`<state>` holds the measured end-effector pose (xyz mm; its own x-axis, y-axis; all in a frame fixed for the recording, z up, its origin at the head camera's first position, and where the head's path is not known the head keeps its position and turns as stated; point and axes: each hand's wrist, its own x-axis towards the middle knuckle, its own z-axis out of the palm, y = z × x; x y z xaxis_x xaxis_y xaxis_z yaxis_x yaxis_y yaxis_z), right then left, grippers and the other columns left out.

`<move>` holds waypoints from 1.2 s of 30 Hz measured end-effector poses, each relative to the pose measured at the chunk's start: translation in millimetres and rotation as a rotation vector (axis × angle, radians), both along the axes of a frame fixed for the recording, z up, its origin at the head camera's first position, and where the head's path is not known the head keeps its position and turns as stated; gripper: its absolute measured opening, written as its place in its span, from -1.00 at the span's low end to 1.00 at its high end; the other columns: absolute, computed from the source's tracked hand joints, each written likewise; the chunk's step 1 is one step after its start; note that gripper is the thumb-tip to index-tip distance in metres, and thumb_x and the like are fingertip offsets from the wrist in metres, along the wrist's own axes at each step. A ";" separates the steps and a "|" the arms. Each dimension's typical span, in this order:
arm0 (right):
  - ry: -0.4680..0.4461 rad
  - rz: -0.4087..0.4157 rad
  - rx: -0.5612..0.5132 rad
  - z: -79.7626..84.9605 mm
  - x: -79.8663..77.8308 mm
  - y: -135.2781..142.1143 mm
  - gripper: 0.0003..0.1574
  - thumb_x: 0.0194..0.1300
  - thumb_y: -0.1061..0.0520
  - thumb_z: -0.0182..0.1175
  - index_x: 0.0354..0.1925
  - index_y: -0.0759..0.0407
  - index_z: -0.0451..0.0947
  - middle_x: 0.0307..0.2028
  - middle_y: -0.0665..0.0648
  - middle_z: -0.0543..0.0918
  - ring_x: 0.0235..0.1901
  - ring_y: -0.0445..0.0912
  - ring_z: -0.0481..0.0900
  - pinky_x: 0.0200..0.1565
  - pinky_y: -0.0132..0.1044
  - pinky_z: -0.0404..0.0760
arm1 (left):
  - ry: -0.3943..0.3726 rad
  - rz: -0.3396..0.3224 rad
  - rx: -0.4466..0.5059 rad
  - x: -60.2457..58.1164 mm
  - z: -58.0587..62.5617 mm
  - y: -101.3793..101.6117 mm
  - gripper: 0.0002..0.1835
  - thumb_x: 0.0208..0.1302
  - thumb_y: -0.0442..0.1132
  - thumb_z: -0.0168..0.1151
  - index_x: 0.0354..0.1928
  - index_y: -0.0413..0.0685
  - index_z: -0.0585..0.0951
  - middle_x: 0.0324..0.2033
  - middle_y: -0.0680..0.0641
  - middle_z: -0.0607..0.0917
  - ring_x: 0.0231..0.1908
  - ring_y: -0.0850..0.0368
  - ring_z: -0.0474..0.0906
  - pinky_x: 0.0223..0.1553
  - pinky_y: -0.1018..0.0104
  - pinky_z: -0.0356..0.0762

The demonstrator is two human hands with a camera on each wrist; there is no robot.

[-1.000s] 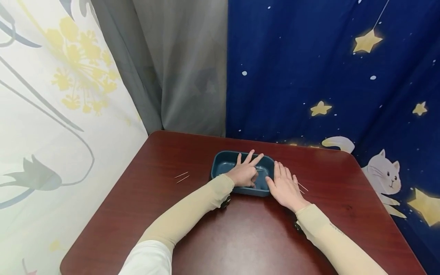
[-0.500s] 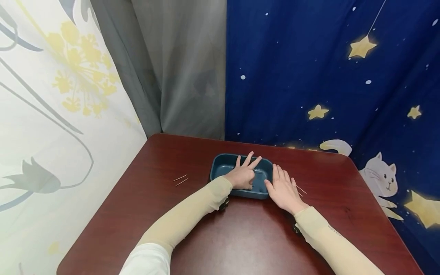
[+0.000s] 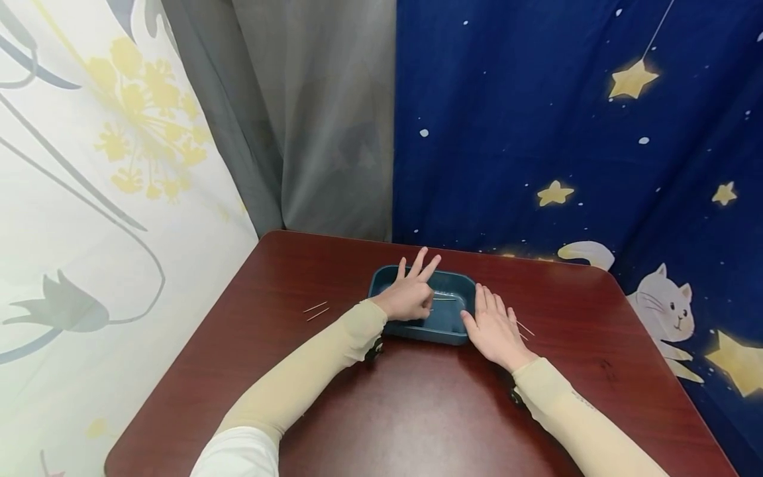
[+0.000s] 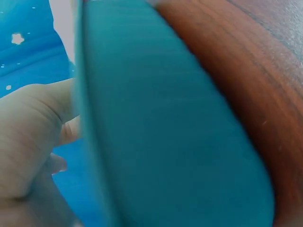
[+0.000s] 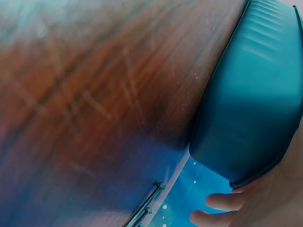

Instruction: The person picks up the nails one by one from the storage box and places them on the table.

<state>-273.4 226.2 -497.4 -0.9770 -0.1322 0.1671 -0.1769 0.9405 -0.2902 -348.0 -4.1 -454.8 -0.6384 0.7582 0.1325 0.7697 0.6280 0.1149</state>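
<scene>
A dark teal rectangular tray (image 3: 411, 330) stands on the table. My left hand (image 3: 406, 297) is over its left half, thumb and index finger brought together and the other fingers spread upward. A small thin tip pokes out beside the pinch, seemingly a screw's; the rest is hidden by the hand. A long thin screw (image 3: 445, 299) lies on the tray floor to the right of that hand. In the left wrist view the tray wall (image 4: 165, 123) covers the fingertips. My right hand (image 3: 496, 329) rests with straight fingers along the tray's right end.
Two thin screws (image 3: 318, 314) lie on the reddish-brown table (image 3: 405, 411) left of the tray. More long screws with heads (image 5: 158, 188) lie to the right of the right hand. Grey and blue star-print curtains (image 3: 512, 119) hang behind the table.
My left hand has risen and drawn back left within the tray, its small tip moving along with it. The right hand has stayed at the tray's right end.
</scene>
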 end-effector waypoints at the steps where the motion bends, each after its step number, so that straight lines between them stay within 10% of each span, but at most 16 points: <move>1: 0.002 -0.002 -0.001 0.2 0.1 -0.2 -0.02 0.54 -0.19 -0.03 0.58 0.34 -0.15 0.51 0.39 0.08 0.45 0.35 0.05 0.28 0.46 0.05 | 0.011 -0.003 0.006 1.2 3.7 -2.4 -0.75 0.18 -0.12 0.46 -0.59 0.34 0.62 0.59 -0.10 -0.28 0.45 -0.07 -0.81 0.32 -0.51 -0.28; 19: -0.012 0.001 -0.014 2.5 2.5 0.4 0.00 0.55 -0.22 -0.07 0.59 0.30 -0.21 0.54 0.36 0.01 0.47 0.34 -0.01 0.31 0.45 0.00 | 0.032 0.085 0.028 10.3 41.8 -74.1 -0.73 0.22 -0.16 0.40 -0.61 0.29 0.61 0.59 -0.15 -0.22 0.49 -0.15 -0.71 0.30 -0.53 -0.40; 36: -0.021 -0.007 0.007 3.1 -0.1 0.0 0.04 0.55 -0.30 -0.12 0.59 0.29 -0.22 0.55 0.36 -0.04 0.49 0.34 -0.07 0.32 0.46 -0.10 | -0.135 0.278 0.063 10.7 21.0 -170.4 -0.68 0.19 -0.23 0.40 -0.68 0.20 0.58 0.57 -0.25 -0.14 0.48 -0.25 -0.68 0.24 -0.60 -0.41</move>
<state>-273.4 226.2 -494.3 -0.9812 -0.1264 0.1457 -0.1643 0.9436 -0.2876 -337.3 -174.5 -433.8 -0.8351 0.5452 0.0734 0.5446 0.8008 0.2492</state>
